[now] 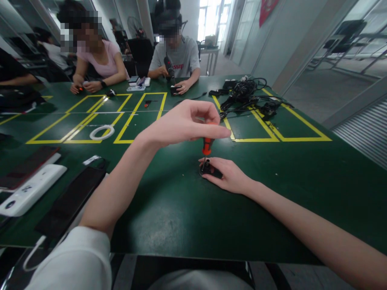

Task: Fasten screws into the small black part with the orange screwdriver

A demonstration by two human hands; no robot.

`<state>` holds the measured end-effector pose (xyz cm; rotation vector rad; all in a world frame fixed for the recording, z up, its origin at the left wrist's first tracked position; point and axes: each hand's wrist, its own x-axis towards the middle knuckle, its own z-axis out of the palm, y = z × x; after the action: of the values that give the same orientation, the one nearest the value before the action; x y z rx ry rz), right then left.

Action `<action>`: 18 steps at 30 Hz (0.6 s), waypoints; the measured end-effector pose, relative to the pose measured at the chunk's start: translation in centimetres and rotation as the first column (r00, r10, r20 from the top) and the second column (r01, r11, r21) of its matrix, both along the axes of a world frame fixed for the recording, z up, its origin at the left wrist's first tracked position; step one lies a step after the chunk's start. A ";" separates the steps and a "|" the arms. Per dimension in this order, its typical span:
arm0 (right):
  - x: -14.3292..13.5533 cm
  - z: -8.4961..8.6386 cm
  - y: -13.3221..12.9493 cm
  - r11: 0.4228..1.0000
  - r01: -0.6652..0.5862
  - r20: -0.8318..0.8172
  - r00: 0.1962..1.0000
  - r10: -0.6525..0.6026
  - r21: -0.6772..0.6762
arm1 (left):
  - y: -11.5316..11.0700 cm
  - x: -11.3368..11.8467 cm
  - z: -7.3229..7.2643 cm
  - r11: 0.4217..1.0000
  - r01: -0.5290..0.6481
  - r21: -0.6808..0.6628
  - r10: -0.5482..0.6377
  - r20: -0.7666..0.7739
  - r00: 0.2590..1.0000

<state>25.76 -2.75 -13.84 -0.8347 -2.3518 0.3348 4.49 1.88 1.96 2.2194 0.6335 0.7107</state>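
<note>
My left hand is closed around the red and black handle of a screwdriver, which it holds upright, shaft down. Below it, a small black part lies on the green table, pinned there by my right hand, whose thumb and fingers grip its sides. The screwdriver's thin shaft reaches down to the left end of this part, beside a short dark post; I cannot make out exactly where the tip rests. A thin wire or loop curves at the part's left edge.
A tangle of black cables lies at the back right. Yellow tape outlines mark the green table. A white tape roll, a power strip and a black power bank-like slab are on the left. Across sit two people, one holding a power drill.
</note>
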 end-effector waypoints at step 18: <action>0.0 -0.2 0.1 1.000 0.008 0.006 1.000 -0.008 0.009 | -1.9 1.2 -0.8 0.686 -0.073 0.724 0.216 -0.107 0.971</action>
<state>25.81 -2.68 -13.99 -0.8410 -2.3533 0.3184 5.69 0.02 1.12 3.0211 0.7080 0.9613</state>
